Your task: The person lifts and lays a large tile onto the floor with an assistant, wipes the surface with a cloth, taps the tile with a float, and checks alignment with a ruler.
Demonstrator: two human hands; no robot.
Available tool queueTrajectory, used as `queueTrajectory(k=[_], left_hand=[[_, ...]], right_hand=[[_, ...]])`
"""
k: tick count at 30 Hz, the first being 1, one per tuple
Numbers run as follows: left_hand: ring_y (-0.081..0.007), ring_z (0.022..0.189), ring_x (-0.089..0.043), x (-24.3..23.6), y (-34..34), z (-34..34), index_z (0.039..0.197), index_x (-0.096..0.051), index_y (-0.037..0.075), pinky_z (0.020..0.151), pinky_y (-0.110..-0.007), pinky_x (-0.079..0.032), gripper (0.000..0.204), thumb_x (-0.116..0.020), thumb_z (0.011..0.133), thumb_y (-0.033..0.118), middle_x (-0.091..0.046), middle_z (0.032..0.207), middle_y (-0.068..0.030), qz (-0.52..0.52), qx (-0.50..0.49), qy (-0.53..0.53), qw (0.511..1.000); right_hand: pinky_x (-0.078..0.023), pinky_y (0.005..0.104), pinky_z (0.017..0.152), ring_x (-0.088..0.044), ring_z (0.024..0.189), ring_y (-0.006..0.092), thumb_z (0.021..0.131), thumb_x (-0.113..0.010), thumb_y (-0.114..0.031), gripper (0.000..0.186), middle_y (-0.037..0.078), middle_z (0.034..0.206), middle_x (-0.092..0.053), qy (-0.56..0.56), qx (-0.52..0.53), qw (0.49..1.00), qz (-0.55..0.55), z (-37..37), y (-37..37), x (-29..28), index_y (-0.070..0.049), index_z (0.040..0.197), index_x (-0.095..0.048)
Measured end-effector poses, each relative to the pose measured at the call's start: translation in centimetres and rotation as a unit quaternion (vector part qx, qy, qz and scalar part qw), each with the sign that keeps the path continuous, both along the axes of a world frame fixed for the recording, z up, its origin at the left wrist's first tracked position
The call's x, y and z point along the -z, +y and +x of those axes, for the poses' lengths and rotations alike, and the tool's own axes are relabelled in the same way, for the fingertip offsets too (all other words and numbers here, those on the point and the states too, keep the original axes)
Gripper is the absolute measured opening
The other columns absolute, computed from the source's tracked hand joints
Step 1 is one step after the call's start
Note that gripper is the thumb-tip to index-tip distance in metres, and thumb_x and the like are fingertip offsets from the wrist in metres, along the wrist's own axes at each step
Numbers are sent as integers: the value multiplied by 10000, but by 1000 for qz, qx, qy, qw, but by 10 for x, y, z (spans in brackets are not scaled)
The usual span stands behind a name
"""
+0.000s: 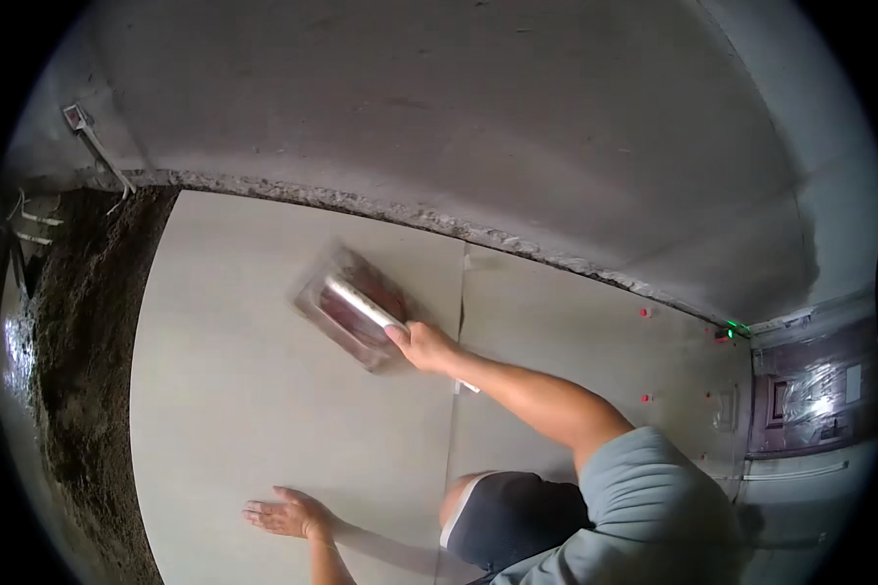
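My right hand is closed around the pale handle of a tile mallet. Its broad, rectangular, reddish-grey head is smeared by motion, and I cannot tell whether it touches the surface. Beneath it lies a large pale floor tile. Low on the same tile, my left hand stretches its fingers out flat, palm down, holding nothing. A narrow joint runs between this tile and a second pale tile, with a knee close to the joint.
Rough dark mortar bed borders the tile on the left. A grey wall rises beyond a ragged gap. Several small red tile-levelling pieces dot the right-hand tiles. A device with green light sits near the corner, beside a plastic-covered door.
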State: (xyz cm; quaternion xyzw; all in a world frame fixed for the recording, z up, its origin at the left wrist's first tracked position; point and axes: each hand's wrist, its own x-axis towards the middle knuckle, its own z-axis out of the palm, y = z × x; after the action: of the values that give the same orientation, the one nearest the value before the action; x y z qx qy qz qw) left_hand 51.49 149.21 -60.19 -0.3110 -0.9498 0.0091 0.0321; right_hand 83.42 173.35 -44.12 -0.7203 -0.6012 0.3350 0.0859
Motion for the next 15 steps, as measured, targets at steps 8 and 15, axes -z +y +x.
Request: queueTrajectory(k=[8, 15], left_hand=[[-380, 1488, -137, 2, 2, 1, 1537, -168, -13, 1192, -479, -167, 793, -300, 1007, 563, -141, 1600, -247, 2, -10, -9, 1000], [-371, 1494, -117, -2, 5, 0, 1535, -163, -23, 1198, -467, -151, 830, -292, 997, 596, -135, 1602, -245, -18, -21, -10, 1000]], right_hand=[[-459, 378, 483, -512, 486, 200, 980, -422, -615, 640, 83, 562, -472, 140, 23, 989, -43, 60, 25, -59, -21, 756, -505], [-474, 412, 601, -564, 576, 220, 995, -409, -595, 652, 134, 572, -525, 81, 73, 990, 86, 48, -44, 5, 6, 764, -510]])
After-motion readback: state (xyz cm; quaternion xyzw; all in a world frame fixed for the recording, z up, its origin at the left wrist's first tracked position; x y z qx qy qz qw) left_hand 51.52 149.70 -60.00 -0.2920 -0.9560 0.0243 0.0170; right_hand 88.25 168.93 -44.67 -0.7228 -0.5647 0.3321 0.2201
